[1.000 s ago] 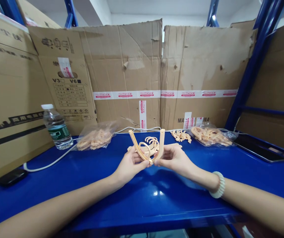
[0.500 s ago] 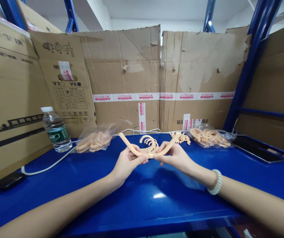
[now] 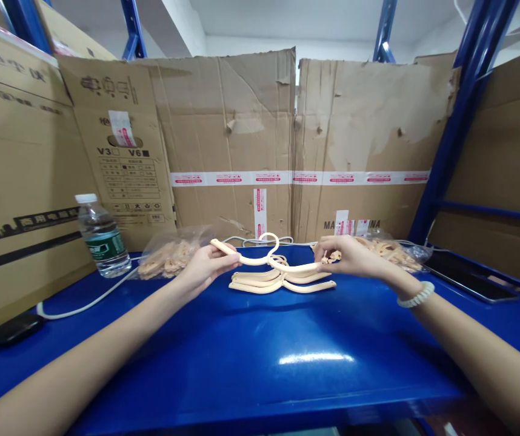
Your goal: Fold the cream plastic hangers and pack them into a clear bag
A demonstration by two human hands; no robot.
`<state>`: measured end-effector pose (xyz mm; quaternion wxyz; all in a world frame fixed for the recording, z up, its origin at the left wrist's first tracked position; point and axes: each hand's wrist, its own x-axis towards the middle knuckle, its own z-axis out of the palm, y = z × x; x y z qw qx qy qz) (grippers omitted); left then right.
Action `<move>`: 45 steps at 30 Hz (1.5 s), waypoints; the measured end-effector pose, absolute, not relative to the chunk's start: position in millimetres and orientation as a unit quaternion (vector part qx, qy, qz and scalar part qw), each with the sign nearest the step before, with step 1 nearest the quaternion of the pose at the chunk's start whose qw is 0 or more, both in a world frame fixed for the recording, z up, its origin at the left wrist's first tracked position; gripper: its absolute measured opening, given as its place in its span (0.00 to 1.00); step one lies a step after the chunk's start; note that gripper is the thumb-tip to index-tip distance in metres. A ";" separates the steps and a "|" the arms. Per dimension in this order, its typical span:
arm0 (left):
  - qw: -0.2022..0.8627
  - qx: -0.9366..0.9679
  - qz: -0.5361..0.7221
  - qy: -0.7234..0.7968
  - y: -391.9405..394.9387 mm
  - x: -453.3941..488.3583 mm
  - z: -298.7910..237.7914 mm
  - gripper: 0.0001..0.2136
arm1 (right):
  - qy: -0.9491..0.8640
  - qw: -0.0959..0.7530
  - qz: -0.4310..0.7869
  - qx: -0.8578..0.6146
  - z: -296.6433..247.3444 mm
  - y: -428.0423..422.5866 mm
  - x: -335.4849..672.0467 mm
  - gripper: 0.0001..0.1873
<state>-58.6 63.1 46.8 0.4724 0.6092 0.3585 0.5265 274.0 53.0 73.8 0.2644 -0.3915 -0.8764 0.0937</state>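
Note:
Between my two hands a cream-coloured hanger point(image 3: 255, 261) is held up, its hook curling upward. My left hand point(image 3: 203, 266) pinches its left arm near the end. At the other arm's tip, my right hand point(image 3: 344, 257) has thumb and fingers closed on it. Just below and behind lies a small pile of like hangers point(image 3: 260, 286) on the blue table, arms spread sideways. Small cream pieces point(image 3: 331, 257) sit partly hidden behind my right hand.
Plastic bags of cream parts lie left point(image 3: 171, 257) and right point(image 3: 391, 253). A water bottle point(image 3: 102, 236) stands at left, near a white cable point(image 3: 91, 306) and a black object point(image 3: 14, 329). A dark flat device point(image 3: 471, 280) rests at right. Cardboard walls point(image 3: 233, 139) close off the back.
My hands have moved apart from the hanger's middle to its two arms. The hanger's hook now points up, and the pile beneath is more visible.

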 end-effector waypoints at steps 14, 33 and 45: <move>0.136 0.917 0.237 0.289 61.7 -69.4 45.1 0.03 | -0.887 0.042 0.148 -0.434 60.4 57.9 278.5 0.03; -0.135 0.909 0.211 0.335 81.7 -67.3 6.8 0.12 | -0.839 0.032 -0.042 -0.542 42.9 77.2 263.3 0.08; -0.145 0.892 0.229 0.362 84.2 -65.6 -0.4 0.11 | -0.810 0.057 -0.124 -0.570 26.3 97.8 261.8 0.11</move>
